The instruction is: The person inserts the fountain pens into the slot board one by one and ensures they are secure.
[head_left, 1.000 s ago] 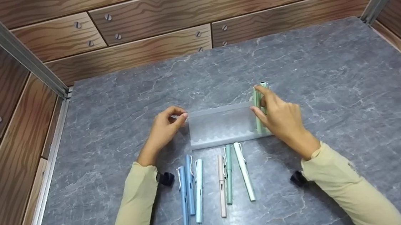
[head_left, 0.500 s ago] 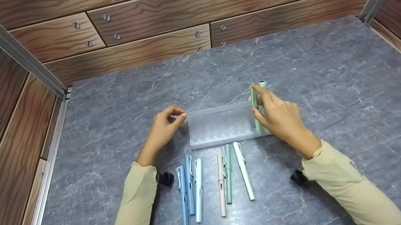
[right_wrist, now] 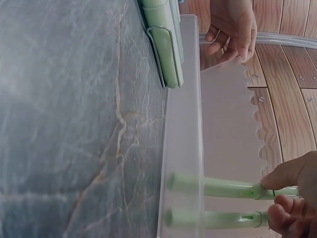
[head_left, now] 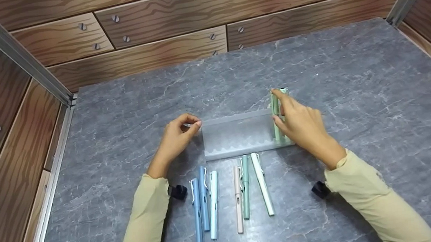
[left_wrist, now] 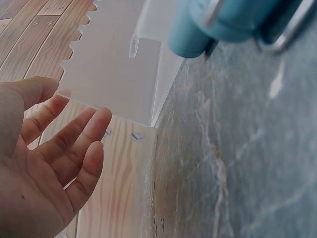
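Note:
A translucent pen stand (head_left: 235, 133) with a scalloped edge stands on the table. My left hand (head_left: 180, 135) pinches its upper left corner between thumb and index finger; the other fingers are spread in the left wrist view. At the stand's right end, my right hand (head_left: 302, 123) holds a light green pen (head_left: 275, 104) upright, its lower end behind the stand's front lip. Beside it a second green pen (right_wrist: 233, 218) stands in the rack, partly hidden by my hand in the head view.
In front of the stand lie two blue pens (head_left: 198, 214), a pale blue pen (head_left: 214, 205), a beige pen (head_left: 239, 211), a darker green pen (head_left: 246, 191) and a pale mint pen (head_left: 263, 186). Wood-patterned walls (head_left: 169, 20) enclose the grey marbled table (head_left: 140, 100).
My right thumb and fingers have shifted very slightly at the green pen. The left hand, the stand and the lying pens stay where they were.

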Available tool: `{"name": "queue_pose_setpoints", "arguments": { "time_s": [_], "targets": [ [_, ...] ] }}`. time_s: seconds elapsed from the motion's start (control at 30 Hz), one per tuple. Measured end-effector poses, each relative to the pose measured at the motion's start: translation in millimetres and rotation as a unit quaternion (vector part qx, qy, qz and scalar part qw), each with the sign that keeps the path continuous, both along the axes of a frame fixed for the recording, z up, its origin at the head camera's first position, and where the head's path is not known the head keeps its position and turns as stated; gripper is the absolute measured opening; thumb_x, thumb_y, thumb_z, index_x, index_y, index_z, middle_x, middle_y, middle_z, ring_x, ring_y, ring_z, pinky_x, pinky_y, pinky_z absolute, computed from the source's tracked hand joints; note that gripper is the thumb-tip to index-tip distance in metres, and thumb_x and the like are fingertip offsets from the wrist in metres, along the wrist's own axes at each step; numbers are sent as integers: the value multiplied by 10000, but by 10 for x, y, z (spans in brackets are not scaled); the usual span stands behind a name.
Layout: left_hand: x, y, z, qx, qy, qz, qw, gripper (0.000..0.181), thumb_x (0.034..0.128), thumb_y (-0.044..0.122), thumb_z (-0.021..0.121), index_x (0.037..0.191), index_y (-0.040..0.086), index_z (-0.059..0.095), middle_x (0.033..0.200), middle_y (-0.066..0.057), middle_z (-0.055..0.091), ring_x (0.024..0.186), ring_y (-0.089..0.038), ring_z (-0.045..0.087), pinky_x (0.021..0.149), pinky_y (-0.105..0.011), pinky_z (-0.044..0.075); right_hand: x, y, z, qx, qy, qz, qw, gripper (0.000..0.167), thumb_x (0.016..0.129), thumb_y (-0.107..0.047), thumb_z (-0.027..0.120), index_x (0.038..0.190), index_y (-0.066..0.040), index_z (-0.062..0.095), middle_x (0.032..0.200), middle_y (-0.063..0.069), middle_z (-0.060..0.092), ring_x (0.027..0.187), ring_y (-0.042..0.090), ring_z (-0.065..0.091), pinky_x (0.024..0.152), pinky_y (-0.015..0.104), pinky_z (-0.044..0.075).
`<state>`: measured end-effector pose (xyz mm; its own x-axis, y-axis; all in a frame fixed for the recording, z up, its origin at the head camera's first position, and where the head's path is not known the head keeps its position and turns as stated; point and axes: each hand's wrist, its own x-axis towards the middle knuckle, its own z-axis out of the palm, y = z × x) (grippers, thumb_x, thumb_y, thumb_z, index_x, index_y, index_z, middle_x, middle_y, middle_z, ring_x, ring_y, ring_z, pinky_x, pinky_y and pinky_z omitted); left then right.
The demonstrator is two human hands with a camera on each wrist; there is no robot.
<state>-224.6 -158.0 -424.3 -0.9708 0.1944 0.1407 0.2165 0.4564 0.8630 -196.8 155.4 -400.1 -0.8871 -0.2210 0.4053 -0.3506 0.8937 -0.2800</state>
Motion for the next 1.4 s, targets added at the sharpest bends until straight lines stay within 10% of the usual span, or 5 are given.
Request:
{"name": "queue_pose_setpoints", "arguments": {
  "time_s": [0.57, 1.4],
  "targets": [
    [-2, 2, 1, -91, -19, 39, 9999, 163, 932, 178, 637, 999, 37, 685, 1003, -132, 708, 772, -267, 686, 608, -214, 458, -20, -2, 3, 75, -195, -97, 9997, 615, 882, -198, 673, 1422, -133, 385, 649, 52, 584, 479, 224, 493, 416, 305, 350],
    [-24, 1, -21, 10, -31, -23, 10000, 170, 933, 176, 635, 1010, 31, 680, 1000, -141, 707, 799, -340, 684, 609, -217, 458, 61, -15, -11, -166, 192, 128, 9996, 572, 878, -226, 692, 1390, -127, 457, 796, 31, 640, 466, 159, 432, 414, 285, 319]
  ]
}}
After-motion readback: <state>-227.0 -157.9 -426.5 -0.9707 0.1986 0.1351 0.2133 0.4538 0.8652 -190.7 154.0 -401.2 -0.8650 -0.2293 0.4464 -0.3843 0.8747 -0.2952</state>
